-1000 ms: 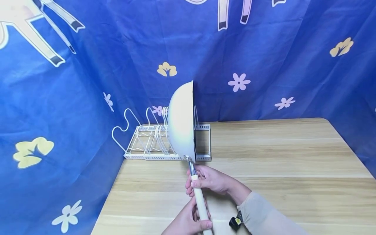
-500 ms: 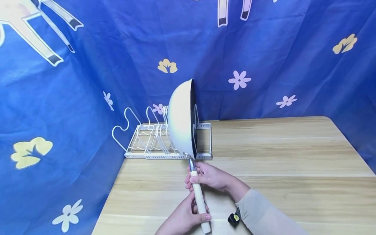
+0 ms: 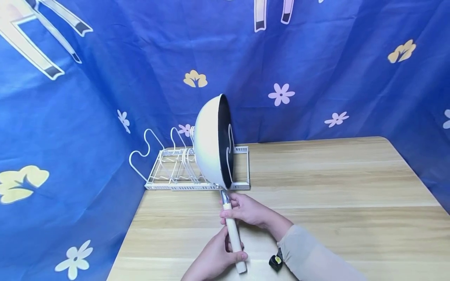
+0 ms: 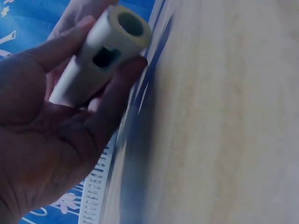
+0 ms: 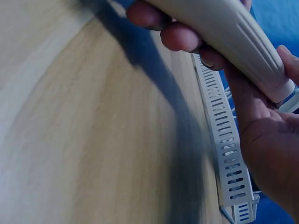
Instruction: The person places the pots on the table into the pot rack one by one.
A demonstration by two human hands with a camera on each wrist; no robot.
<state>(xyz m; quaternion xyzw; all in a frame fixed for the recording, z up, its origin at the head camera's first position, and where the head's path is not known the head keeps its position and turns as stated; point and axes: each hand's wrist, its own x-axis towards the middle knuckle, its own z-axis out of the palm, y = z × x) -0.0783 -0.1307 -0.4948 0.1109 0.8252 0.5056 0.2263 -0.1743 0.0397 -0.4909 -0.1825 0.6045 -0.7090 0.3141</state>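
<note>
A wok [image 3: 208, 140], white outside and dark inside, stands on edge among the wires of a white pot rack [image 3: 197, 187], its hollow turned to the right. Its cream handle [image 3: 233, 233] points toward me. My left hand [image 3: 217, 253] grips the handle near its free end; the left wrist view shows the fingers round the handle [image 4: 86, 70], with the hole in its end visible. Farther up, close to the metal neck, my right hand [image 3: 246, 210] holds the handle [image 5: 233, 37] between thumb and fingers. Whether the wok's lower rim rests on the rack is hard to tell.
Beneath everything lies a wood-grain table [image 3: 334, 187]. A blue patterned curtain [image 3: 309, 70] hangs behind the rack and along the left. Several wire dividers [image 3: 186, 164] rise from the rack left of the wok. A small black object [image 3: 275, 262] sits by the right sleeve.
The wok has turned slightly, so more of its dark inside shows. Its handle end has come up and left in the head view, both hands moving with it and keeping their hold.
</note>
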